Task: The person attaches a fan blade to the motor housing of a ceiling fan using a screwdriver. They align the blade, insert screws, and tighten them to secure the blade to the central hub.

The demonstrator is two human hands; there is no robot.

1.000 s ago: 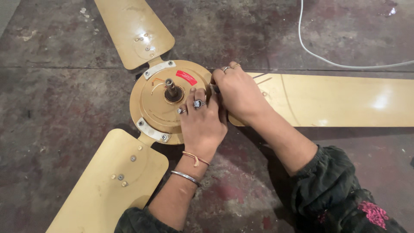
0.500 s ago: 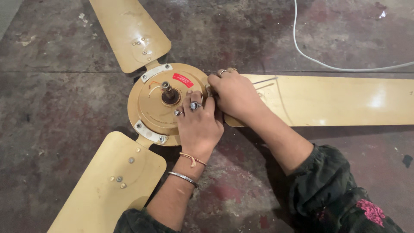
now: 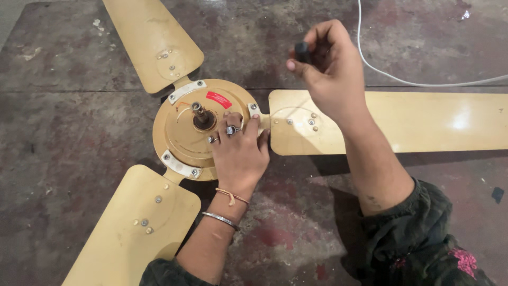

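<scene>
We see a cream-yellow ceiling fan lying flat on a stained, dark concrete floor, its round motor housing facing up with a short dark shaft standing at the centre and a small red label just to the right of it. Three blades spread out from the housing: one runs toward the far left, one toward the near left, and one stretches to the right. Each is joined to the housing by a pale metal bracket with screws.

Our left hand rests palm down on the near right part of the housing, its fingers spread and flat against the metal, gripping nothing; rings show on two fingers, and a thread band and a metal bangle sit on the wrist.

Our right hand is raised above the inner end of the right blade, clear of the fan, with the thumb and fingers pinched together on a small dark cylindrical piece. We cannot tell what sort of part it is.

A white cable curves across the floor at the far right, beyond the right blade. Dark sleeves cover both forearms at the near edge.
</scene>
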